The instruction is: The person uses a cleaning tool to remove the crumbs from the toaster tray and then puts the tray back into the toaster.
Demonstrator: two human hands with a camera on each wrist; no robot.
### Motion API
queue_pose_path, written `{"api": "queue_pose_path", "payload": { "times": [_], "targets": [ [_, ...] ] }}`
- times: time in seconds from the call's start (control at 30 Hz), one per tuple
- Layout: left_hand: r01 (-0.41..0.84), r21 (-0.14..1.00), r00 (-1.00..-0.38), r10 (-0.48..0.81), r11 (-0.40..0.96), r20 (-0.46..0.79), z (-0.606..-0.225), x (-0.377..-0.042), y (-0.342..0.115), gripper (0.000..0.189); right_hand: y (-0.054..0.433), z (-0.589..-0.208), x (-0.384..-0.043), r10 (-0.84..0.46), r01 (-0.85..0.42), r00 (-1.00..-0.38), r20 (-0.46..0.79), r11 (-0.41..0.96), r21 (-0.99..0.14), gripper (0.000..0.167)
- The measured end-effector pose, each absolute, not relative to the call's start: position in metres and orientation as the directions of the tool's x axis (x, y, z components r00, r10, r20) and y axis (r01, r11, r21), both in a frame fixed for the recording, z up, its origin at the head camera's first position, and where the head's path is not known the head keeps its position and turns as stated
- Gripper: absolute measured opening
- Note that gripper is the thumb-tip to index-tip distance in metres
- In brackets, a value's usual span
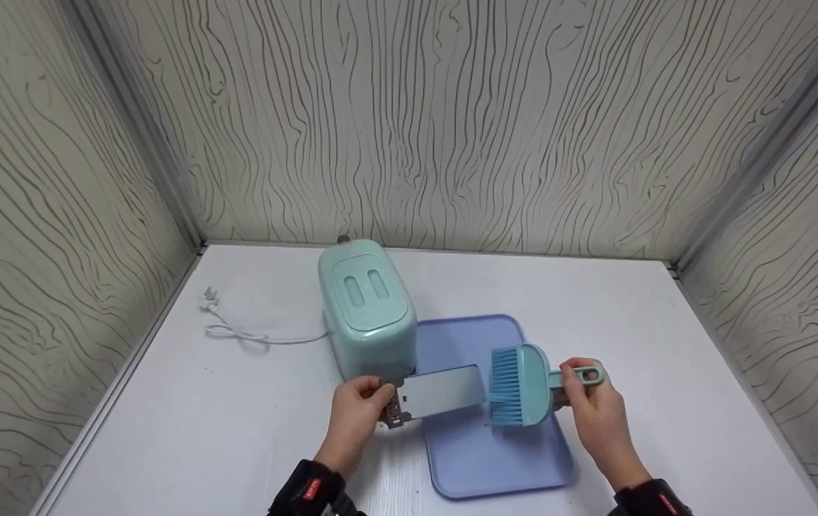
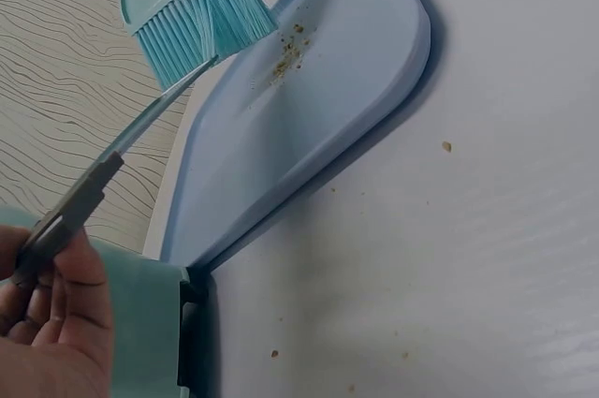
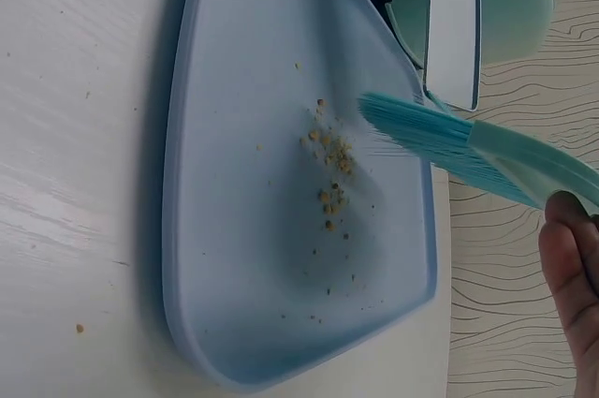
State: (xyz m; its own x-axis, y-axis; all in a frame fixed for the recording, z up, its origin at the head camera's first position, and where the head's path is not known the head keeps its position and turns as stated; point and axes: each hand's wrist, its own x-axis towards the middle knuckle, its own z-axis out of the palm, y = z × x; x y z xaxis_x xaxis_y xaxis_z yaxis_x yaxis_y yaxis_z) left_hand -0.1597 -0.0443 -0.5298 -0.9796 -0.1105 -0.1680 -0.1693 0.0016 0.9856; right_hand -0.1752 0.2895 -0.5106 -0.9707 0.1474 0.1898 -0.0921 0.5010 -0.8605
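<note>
My left hand (image 1: 355,417) pinches the dark end of a flat metal crumb tray (image 1: 444,393), its pale plate tilted above the lavender-blue tray (image 1: 502,462). In my right hand (image 1: 598,419) is the handle of a mint-green brush (image 1: 534,383) with turquoise bristles, their tips right at the plate's far edge. Below the brush, brown crumbs (image 3: 329,154) lie scattered on the blue tray. Both the plate and the brush are held up over that tray, as the wrist views show.
A mint-green toaster (image 1: 369,308) stands just left of the blue tray, its front close to my left hand. Its white cord and plug (image 1: 236,332) lie to the left on the white table (image 1: 251,408). A few crumbs (image 2: 446,147) dot the tabletop. Wood-patterned walls enclose the table.
</note>
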Motion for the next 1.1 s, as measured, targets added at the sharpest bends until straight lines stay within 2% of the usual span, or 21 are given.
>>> {"api": "queue_pose_path", "payload": {
  "times": [0.37, 0.67, 1.1],
  "targets": [
    [-0.158, 0.987, -0.981, -0.112, -0.015, -0.158, -0.531, -0.16, -0.045, 0.013, 0.291, -0.51, -0.176, 0.17, -0.081, -0.968, 0.186, 0.489, -0.869, 0.031],
    [-0.148, 0.989, -0.983, -0.109, 0.0, -0.147, -0.532, -0.159, -0.046, 0.014, 0.29, -0.505, -0.176, 0.209, -0.033, -0.97, 0.122, 0.385, -0.922, 0.034],
    [-0.165, 0.986, -0.981, -0.106, 0.002, -0.163, -0.532, -0.16, -0.042, 0.015, 0.272, -0.491, -0.174, 0.238, -0.162, -0.951, 0.198, 0.163, -0.973, 0.028]
  ]
}}
